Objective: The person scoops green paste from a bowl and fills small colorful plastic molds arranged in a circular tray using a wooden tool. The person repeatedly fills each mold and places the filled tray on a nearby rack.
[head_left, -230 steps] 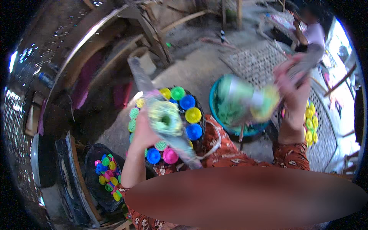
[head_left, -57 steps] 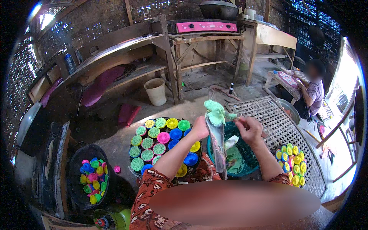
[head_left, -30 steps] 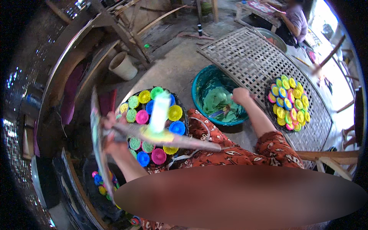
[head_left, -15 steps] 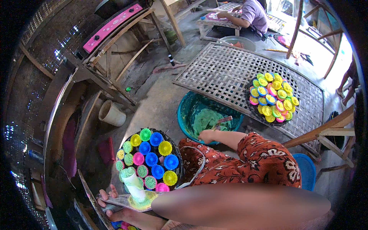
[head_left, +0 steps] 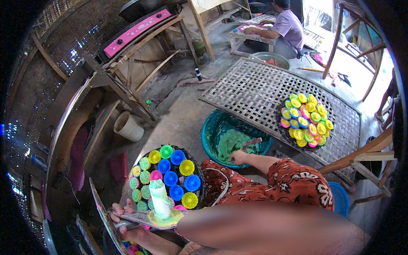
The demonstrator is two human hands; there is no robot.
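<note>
My left hand [head_left: 121, 212] is closed round the narrow end of a flat wooden board [head_left: 138, 217]. On this board stands a white upright tube [head_left: 160, 203] with pale green paste at its top and yellowish-green paste around its foot. Behind the tube, a round dark tray [head_left: 198, 170] carries several small blue, yellow, green and pink cups, some filled with pale green paste. My right hand [head_left: 239, 157] is closed inside a teal basin [head_left: 208, 146] of green paste [head_left: 231, 142]; what its fingers grip is unclear. A flat-bladed tool [head_left: 253, 141] lies in the basin beside it.
A woven bamboo platform [head_left: 250, 85] holds another tray of yellow-filled cups [head_left: 306, 119]. A white bucket [head_left: 129, 127] leans at left, below a pink stove [head_left: 136, 33]. Another person [head_left: 289, 34] works at a low table at the back.
The view has shifted, so the scene sits lower and slightly to the right. My right hand has moved slightly within the basin. My left hand keeps hold of the board.
</note>
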